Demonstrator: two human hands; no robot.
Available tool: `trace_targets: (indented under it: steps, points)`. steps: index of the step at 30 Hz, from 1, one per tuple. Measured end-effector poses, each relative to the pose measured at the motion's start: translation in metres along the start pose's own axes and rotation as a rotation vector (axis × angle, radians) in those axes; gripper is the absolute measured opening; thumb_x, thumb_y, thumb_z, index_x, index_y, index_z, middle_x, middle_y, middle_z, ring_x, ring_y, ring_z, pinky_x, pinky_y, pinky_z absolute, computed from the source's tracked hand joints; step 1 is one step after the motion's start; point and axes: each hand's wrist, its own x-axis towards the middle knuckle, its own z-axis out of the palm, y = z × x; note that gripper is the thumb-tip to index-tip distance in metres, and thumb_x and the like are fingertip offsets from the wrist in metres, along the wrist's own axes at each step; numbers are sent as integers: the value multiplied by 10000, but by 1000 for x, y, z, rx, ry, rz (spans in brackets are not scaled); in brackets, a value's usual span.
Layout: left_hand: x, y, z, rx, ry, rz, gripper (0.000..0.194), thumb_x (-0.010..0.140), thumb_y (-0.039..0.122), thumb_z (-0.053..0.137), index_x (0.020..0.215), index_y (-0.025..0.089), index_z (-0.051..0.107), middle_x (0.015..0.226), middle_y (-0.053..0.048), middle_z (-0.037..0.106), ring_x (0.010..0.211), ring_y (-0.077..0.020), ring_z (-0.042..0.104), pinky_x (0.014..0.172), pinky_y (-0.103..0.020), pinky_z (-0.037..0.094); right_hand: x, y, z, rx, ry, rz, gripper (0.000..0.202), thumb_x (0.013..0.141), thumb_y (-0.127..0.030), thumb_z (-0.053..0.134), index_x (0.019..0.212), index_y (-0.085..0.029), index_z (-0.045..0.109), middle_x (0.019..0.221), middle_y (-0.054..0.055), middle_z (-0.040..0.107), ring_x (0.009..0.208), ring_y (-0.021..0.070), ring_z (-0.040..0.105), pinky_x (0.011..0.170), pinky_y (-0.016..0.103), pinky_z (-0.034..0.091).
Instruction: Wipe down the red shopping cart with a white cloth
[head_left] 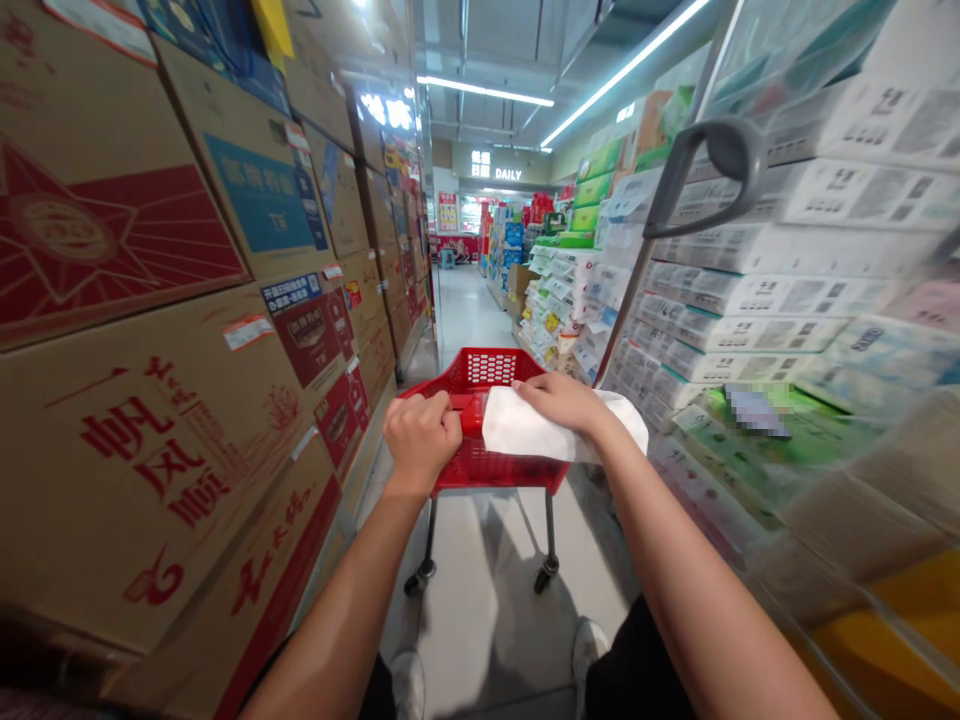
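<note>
A red shopping cart (491, 469) on thin grey legs with casters stands in front of me. My left hand (424, 435) is wrapped round the left part of its handle, the fingers closed. My right hand (559, 402) lies over a white cloth or bag (517, 432) at the right part of the handle, its fingers bent down over it. The white item hangs past my right wrist. The cart's basket shows red mesh at its far end; its contents are mostly hidden by my hands and the handle.
Stacked cardboard boxes (142, 460) line the left side. White paper packs (795, 290) are piled high on the right, near a grey loop handle (709, 180) on a metal pole. The tiled floor (469, 305) runs ahead past more shelves to a small stool (448, 258).
</note>
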Motion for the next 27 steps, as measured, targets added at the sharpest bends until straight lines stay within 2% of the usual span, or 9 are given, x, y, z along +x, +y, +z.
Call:
trace_targets:
  steps: [3, 7, 10, 13, 16, 19, 23, 25, 27]
  points:
    - [0, -3, 0, 12, 8, 5, 172, 767, 169, 516, 605, 219, 542, 572, -38, 545, 593, -189, 469, 704, -359, 309, -19, -12, 8, -118, 157, 30, 578, 995, -644, 308, 1117, -273, 732, 1108, 72, 748, 1030, 274, 676, 816, 323, 431]
    - [0, -9, 1, 18, 56, 50, 196, 778, 157, 512, 595, 221, 535, 542, -23, 522, 570, -185, 469, 698, -351, 326, -44, -26, 32, -238, 376, 63, 513, 1021, -546, 310, 1165, -227, 686, 1070, 104, 727, 1012, 278, 648, 889, 372, 399]
    - [0, -12, 2, 2, 104, 86, 205, 771, 150, 522, 580, 224, 533, 520, -12, 514, 554, -184, 476, 683, -346, 334, -60, -27, 52, -264, 528, 31, 484, 1026, -483, 343, 1324, -203, 601, 1212, 136, 672, 1099, 288, 594, 969, 408, 357]
    - [2, -12, 0, -3, 145, 124, 200, 760, 139, 530, 579, 225, 539, 513, -5, 519, 547, -182, 488, 669, -340, 338, -71, -23, 61, -263, 593, -10, 539, 1015, -488, 377, 1432, -174, 512, 1342, 169, 599, 1190, 307, 537, 1023, 430, 331]
    - [3, -12, -2, -6, 161, 152, 191, 743, 135, 540, 574, 225, 545, 508, -1, 525, 534, -179, 491, 646, -336, 333, -69, -18, 49, -250, 511, 35, 558, 1014, -528, 349, 1391, -165, 543, 1211, 162, 673, 1128, 310, 590, 1006, 444, 359]
    - [2, -12, -2, -11, 154, 155, 181, 724, 138, 547, 565, 225, 547, 504, 1, 530, 521, -176, 485, 628, -334, 324, -51, -12, 22, -222, 262, 174, 662, 1002, -620, 253, 1237, -150, 656, 1052, 173, 734, 1027, 341, 668, 926, 461, 426]
    - [1, -13, -1, -28, 128, 131, 179, 728, 152, 547, 564, 225, 554, 504, -1, 527, 529, -173, 489, 648, -332, 335, -17, -2, -8, -137, -114, 223, 855, 946, -756, 195, 1213, -128, 711, 1267, 210, 684, 1180, 369, 638, 943, 437, 452]
    - [0, -13, 0, -26, 105, 120, 182, 736, 159, 543, 566, 223, 554, 509, -5, 525, 534, -172, 487, 663, -334, 340, -9, 0, -11, -100, -179, 234, 882, 937, -774, 196, 1260, -124, 697, 1334, 203, 650, 1234, 350, 614, 980, 413, 440]
    - [0, -12, 0, -10, 83, 96, 181, 745, 168, 537, 574, 223, 557, 517, -10, 529, 539, -176, 485, 668, -337, 339, -10, -3, -6, -109, -101, 266, 848, 951, -751, 193, 1238, -144, 711, 1298, 193, 674, 1213, 349, 626, 966, 418, 444]
